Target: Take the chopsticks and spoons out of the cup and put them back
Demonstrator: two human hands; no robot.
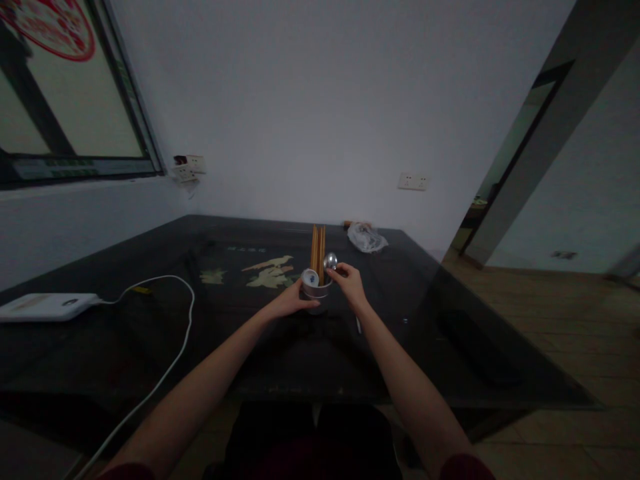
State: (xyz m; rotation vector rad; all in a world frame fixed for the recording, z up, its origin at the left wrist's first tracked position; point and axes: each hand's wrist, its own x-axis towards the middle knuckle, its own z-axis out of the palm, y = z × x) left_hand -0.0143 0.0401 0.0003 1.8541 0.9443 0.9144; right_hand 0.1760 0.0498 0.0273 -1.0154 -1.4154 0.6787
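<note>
A small metal cup (317, 291) stands on the dark glass table (240, 347), holding several wooden chopsticks (318, 248) upright and a white spoon with a blue mark (311, 277). My left hand (290, 303) is wrapped round the cup's left side. My right hand (350, 283) pinches the handle of a shiny metal spoon (331, 261) at the cup's right rim, its bowl pointing up.
A white device (45, 307) with a white cable (170, 347) lies at the table's left. A crumpled plastic bag (367, 237) sits at the far edge. Wall sockets (413, 181) are behind. A doorway (505, 173) opens at the right over the wooden floor.
</note>
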